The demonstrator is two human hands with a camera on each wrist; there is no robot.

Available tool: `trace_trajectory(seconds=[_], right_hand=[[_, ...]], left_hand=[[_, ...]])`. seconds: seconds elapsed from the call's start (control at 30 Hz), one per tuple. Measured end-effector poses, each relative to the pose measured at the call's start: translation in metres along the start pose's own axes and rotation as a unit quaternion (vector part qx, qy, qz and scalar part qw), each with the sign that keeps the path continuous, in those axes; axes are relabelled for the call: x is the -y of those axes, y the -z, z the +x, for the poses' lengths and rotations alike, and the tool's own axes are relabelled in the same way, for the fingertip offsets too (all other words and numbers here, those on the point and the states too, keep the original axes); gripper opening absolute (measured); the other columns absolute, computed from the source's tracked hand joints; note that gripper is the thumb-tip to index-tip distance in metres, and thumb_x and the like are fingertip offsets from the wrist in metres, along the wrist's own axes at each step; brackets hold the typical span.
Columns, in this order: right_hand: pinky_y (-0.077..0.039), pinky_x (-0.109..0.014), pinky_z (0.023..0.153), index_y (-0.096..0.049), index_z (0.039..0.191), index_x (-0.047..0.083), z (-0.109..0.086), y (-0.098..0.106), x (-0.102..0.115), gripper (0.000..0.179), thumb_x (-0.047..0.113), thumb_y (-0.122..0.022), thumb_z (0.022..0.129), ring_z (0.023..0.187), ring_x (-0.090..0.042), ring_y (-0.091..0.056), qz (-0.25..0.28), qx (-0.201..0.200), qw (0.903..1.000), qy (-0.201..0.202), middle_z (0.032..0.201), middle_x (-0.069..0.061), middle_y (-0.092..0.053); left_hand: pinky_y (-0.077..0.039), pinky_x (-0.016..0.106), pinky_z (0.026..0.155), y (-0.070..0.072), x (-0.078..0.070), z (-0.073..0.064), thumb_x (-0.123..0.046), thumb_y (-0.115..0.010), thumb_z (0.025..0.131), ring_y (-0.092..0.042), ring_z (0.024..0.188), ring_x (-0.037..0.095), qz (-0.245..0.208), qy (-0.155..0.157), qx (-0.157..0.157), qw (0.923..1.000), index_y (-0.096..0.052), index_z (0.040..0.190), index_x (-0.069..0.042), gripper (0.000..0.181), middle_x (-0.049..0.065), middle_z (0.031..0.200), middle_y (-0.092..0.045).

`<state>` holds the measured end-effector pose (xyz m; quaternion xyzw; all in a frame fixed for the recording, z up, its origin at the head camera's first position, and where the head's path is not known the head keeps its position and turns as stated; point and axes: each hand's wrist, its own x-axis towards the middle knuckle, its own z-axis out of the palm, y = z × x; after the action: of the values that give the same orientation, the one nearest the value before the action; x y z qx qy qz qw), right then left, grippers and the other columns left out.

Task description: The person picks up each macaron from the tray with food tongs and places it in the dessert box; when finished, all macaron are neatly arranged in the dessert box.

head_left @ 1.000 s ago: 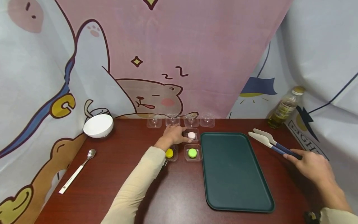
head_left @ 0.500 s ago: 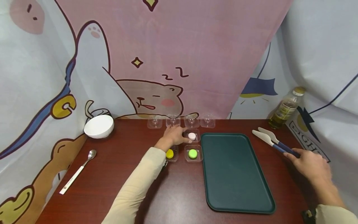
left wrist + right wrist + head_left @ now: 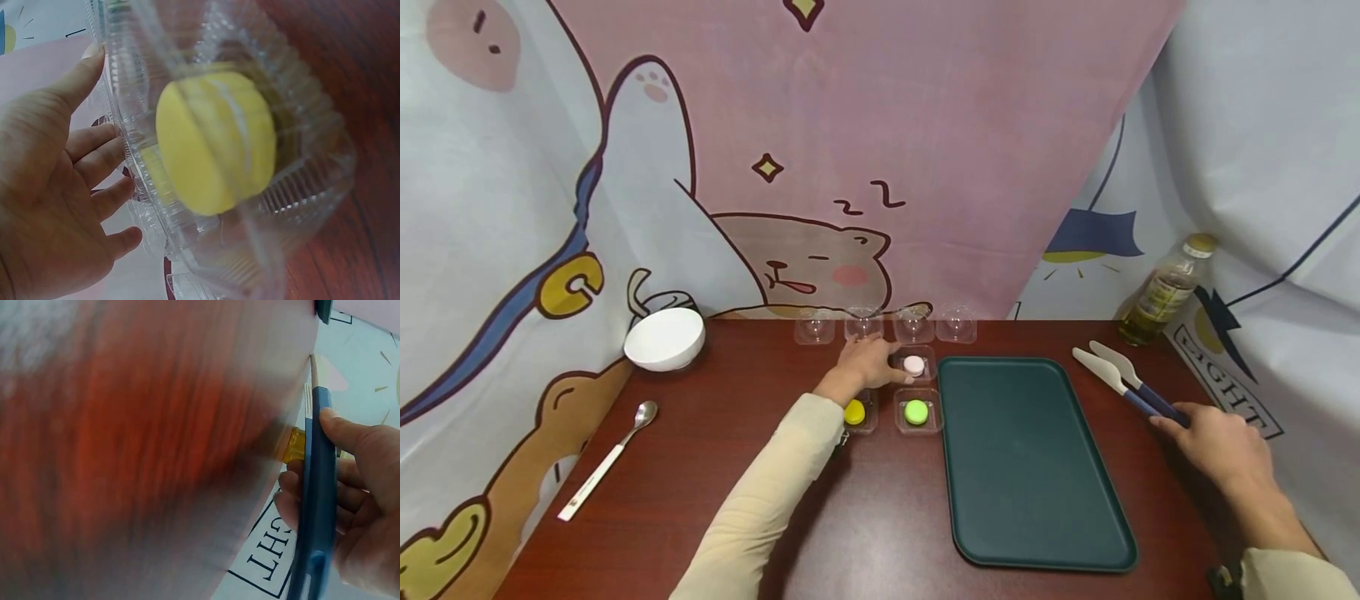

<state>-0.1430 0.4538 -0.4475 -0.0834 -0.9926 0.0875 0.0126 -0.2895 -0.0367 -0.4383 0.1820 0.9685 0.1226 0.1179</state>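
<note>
My left hand (image 3: 868, 362) reaches over the clear plastic boxes, thumb and fingers spread at the left edge of the box holding a pale pink macaron (image 3: 913, 365). Its fingers look relaxed in the left wrist view, beside a clear box with a yellow macaron (image 3: 215, 144). A green macaron (image 3: 916, 412) sits in the near right box (image 3: 917, 429). Over at the right, my right hand (image 3: 1221, 446) grips tongs (image 3: 1138, 392) with navy handles and cream tips. Those tips are apart, with nothing between them, and point toward the back of the table.
A dark green tray (image 3: 1037, 467) lies right of the boxes. Clear domed lids (image 3: 957, 323) line the back edge. At the left are a white bowl (image 3: 664, 337) and a spoon (image 3: 610, 458); an oil bottle (image 3: 1165, 287) stands at the back right corner.
My right hand has shifted a little to the left, and the tongs' tips have moved slightly to the right of their position one second ago. The left hand stays in place over the boxes.
</note>
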Motion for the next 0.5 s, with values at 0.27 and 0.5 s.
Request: trace_trajectory(seconds=[0.27,0.5], right_hand=[[-0.043,-0.052,0.053,-0.065,0.116,-0.008,0.0036,-0.0023,0.0024,0.06,0.048,-0.069,0.093,0.063,-0.035,-0.058,-0.016,0.028,0.9994,0.012,0.082,-0.027,-0.066],[-0.044,-0.053,0.055,-0.064,0.116,-0.009,0.0066,-0.0028,0.0037,0.057,0.042,-0.07,0.092,0.063,-0.032,-0.057,-0.016,0.051,0.9984,0.015,0.08,-0.024,-0.066]], left_hand=[[-0.015,0.053,0.128,0.0009,-0.0019,0.0004,-0.061,-0.072,0.086,-0.03,0.154,0.023,0.011,0.005,0.004,0.9999,-0.049,0.152,-0.024,0.079,0.006,0.158,-0.047],[-0.015,0.054,0.128,0.001,-0.0011,0.0,-0.061,-0.071,0.087,-0.033,0.153,0.024,0.013,0.005,-0.003,0.9999,-0.049,0.152,-0.024,0.078,0.007,0.158,-0.046]])
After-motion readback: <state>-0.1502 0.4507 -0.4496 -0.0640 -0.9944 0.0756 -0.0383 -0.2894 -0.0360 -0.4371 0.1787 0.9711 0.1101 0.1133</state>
